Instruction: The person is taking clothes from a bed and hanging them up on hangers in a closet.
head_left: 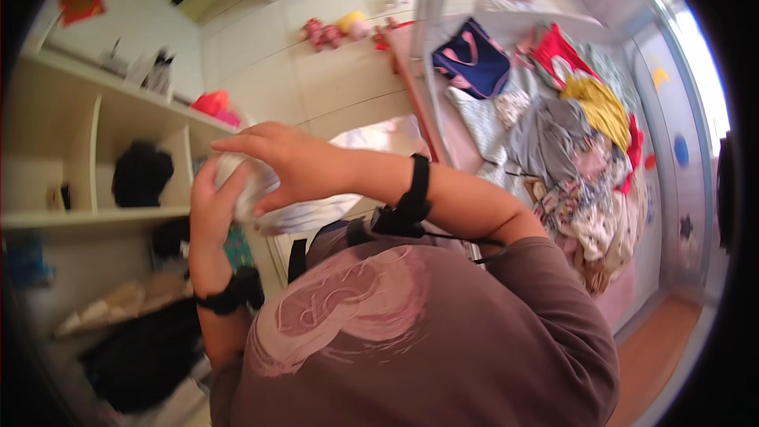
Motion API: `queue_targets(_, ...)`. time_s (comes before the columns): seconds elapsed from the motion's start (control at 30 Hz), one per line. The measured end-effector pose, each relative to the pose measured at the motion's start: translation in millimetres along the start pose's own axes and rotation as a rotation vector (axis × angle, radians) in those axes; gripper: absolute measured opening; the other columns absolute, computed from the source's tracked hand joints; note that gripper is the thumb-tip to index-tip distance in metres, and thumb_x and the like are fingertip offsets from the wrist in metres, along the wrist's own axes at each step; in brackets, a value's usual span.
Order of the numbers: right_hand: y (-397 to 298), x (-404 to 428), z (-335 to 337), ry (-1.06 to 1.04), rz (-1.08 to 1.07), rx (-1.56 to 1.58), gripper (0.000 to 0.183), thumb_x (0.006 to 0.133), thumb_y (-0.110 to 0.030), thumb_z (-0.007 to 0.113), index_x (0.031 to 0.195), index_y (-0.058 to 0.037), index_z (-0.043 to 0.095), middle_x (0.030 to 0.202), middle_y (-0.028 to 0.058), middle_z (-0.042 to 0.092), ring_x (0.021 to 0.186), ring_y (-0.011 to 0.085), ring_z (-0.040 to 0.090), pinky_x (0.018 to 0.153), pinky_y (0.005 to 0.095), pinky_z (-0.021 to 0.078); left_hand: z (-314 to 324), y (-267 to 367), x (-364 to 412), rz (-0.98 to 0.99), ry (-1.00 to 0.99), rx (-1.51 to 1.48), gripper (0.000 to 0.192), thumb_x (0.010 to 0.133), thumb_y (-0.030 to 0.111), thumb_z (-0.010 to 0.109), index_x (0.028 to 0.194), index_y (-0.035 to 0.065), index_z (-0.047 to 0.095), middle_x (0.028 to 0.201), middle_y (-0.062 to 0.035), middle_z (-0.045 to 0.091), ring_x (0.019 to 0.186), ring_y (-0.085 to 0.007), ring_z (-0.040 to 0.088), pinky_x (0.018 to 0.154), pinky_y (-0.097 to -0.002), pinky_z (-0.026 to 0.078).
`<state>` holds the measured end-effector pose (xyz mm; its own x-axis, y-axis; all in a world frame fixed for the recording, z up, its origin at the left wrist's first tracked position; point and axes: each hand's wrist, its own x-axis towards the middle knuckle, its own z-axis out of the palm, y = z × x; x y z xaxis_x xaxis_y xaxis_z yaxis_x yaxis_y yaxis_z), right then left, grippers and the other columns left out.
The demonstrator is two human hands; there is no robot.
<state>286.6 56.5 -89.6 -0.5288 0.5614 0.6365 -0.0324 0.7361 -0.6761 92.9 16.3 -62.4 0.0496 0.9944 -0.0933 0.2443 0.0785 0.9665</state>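
Both my hands meet around a whitish cloth [252, 187], blurred, in front of the shelf unit at the left. My left hand [218, 198] grips its left side, fingers bent around it. From the right my right hand [284, 160] reaches over the cloth, its thumb below and fingers above, closed on the bundle. More pale patterned fabric [320, 210] hangs below and behind my right wrist. Black straps circle both wrists.
White shelves [95, 213] at the left hold a black item [142, 175] and folded dark clothes [148, 353]. At the right, a heap of clothes [551, 142] and a navy bag [473, 62] lie on a framed bed [459, 139]. Stuffed toys [323, 34] lie on the tiled floor [261, 71].
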Motion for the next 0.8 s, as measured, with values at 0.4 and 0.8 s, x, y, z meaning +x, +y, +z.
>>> queue_targets(0.4, -32, 66, -25, 0.186, 0.421, -0.136, 0.02, 0.086, -0.017, 0.062, 0.101, -0.0035, 0.066, 0.084, 0.0059, 0.066, 0.077, 0.0121, 0.06, 0.071, 0.0269, 0.0486, -66, -23, -51, 0.019, -0.26, 0.278, 0.044, 0.069, 0.022, 0.079, 0.102, 0.0008, 0.058, 0.089, -0.0057, 0.062, 0.081, -0.0132, 0.056, 0.074, -0.0281, 0.046)
queue_targets(0.8, -49, 71, -65, 0.308, 0.294, -0.322, 0.021, 0.086, -0.003, 0.048, 0.098, -0.0011, 0.065, 0.084, 0.0061, 0.063, 0.075, 0.0122, 0.057, 0.069, 0.0249, 0.0454, -97, 11, -51, 0.49, 0.254, 0.554, 0.016, 0.077, 0.016, 0.068, 0.091, 0.0074, 0.066, 0.08, -0.0039, 0.062, 0.081, -0.0194, 0.058, 0.077, -0.0329, 0.045)
